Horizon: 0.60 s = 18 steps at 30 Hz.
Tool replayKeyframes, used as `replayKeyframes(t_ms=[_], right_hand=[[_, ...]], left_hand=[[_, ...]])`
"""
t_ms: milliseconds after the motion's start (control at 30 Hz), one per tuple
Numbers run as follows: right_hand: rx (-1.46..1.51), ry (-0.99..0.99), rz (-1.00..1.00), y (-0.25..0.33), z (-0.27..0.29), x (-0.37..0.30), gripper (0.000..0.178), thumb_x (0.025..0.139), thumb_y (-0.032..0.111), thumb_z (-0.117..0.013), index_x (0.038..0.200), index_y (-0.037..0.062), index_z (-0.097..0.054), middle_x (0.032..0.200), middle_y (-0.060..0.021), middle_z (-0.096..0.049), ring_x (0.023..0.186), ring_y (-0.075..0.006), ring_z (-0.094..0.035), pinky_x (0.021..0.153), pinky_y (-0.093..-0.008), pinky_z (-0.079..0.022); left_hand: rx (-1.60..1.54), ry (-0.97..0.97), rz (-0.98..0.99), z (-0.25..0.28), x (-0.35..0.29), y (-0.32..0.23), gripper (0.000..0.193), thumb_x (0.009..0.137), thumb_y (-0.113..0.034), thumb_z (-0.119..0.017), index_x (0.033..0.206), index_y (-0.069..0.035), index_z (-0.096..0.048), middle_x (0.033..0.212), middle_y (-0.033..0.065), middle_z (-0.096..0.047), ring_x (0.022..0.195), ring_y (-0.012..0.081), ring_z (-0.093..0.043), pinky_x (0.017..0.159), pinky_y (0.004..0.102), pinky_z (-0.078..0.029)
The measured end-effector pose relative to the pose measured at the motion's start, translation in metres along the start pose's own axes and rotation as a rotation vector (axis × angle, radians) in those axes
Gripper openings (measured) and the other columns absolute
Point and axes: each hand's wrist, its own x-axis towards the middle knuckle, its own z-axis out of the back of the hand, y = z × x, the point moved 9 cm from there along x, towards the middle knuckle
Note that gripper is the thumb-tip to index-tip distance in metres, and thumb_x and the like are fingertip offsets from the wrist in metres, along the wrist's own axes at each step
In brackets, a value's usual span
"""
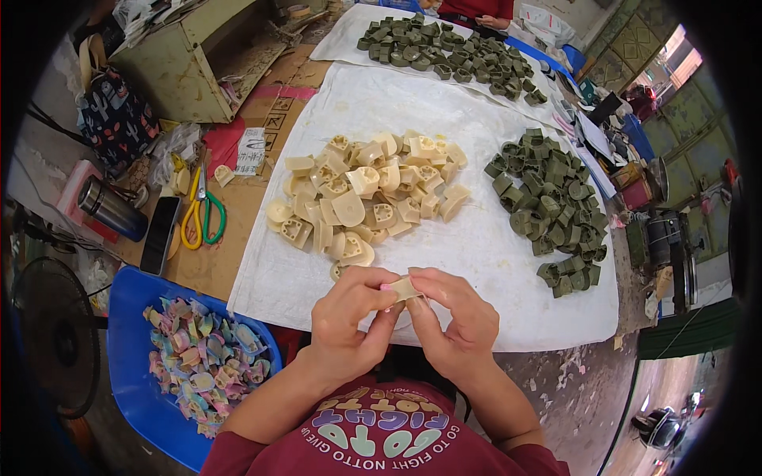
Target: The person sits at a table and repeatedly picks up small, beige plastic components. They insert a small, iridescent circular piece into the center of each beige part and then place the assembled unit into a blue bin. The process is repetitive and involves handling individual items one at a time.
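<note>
My left hand (353, 317) and my right hand (454, 321) meet at the near edge of the white cloth. Between their fingertips they pinch a small cream moulded piece (406, 290), partly covered by the fingers. A bit of pink shows at my left fingertips; I cannot make out what it is. Just beyond my hands lies a heap of cream moulded pieces (348, 208), some hollow underneath with small pegs or holes inside. To the right sits a pile of dark green hollow pieces (548, 198).
More green pieces (444, 49) lie at the far end, where a person in red (476, 9) sits. At left stand a blue tub (131, 349) of multicoloured scraps, scissors (193, 213), a phone (161, 235), a steel tumbler (111, 208), a patterned bag (119, 111) and a fan (55, 337).
</note>
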Motion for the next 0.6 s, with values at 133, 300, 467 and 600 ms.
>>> replayKeyframes(t_ms=[133,300,467,600], right_hand=[[0.115,-0.045,0.000,-0.014,-0.005,0.002,0.017,0.078,-0.002,-0.068,0.094,0.0008,-0.063,0.097,-0.0136,-0.066,0.086,-0.0206,-0.065,0.073,-0.0275,-0.051],[0.369,-0.051,-0.245,-0.044,-0.026,-0.007,0.016,0.081,0.002,-0.067,0.097,0.0020,-0.063,0.103,-0.0106,-0.063,0.096,-0.0188,-0.060,0.082,-0.0289,-0.048],[0.888,0.109,-0.611,-0.059,-0.039,-0.009,0.011,0.085,0.003,-0.066,0.095,0.0015,-0.064,0.106,-0.0089,-0.062,0.108,-0.0217,-0.055,0.097,-0.0354,-0.041],[0.526,0.152,-0.389,-0.061,-0.029,-0.010,0.008,0.085,0.004,-0.066,0.093,0.0017,-0.066,0.104,-0.0081,-0.065,0.114,-0.0253,-0.053,0.099,-0.0369,-0.039]], left_hand=[[-0.436,-0.048,0.310,-0.009,-0.015,0.035,0.019,0.079,0.010,-0.063,0.094,-0.001,-0.058,0.101,0.0138,-0.060,0.085,0.0169,-0.064,0.067,0.0266,-0.054],[-0.249,0.001,0.381,-0.014,-0.010,0.036,0.017,0.083,0.009,-0.066,0.094,0.000,-0.056,0.111,0.0138,-0.057,0.089,0.0168,-0.064,0.075,0.0284,-0.055],[-0.622,-0.071,0.715,-0.011,-0.025,0.069,0.014,0.083,0.004,-0.067,0.092,-0.002,-0.058,0.106,0.0085,-0.057,0.086,0.0139,-0.063,0.066,0.0256,-0.057],[-0.867,-0.032,0.947,-0.023,-0.037,0.073,0.015,0.082,0.003,-0.068,0.090,-0.004,-0.057,0.104,0.0060,-0.056,0.078,0.0116,-0.063,0.061,0.0236,-0.056]])
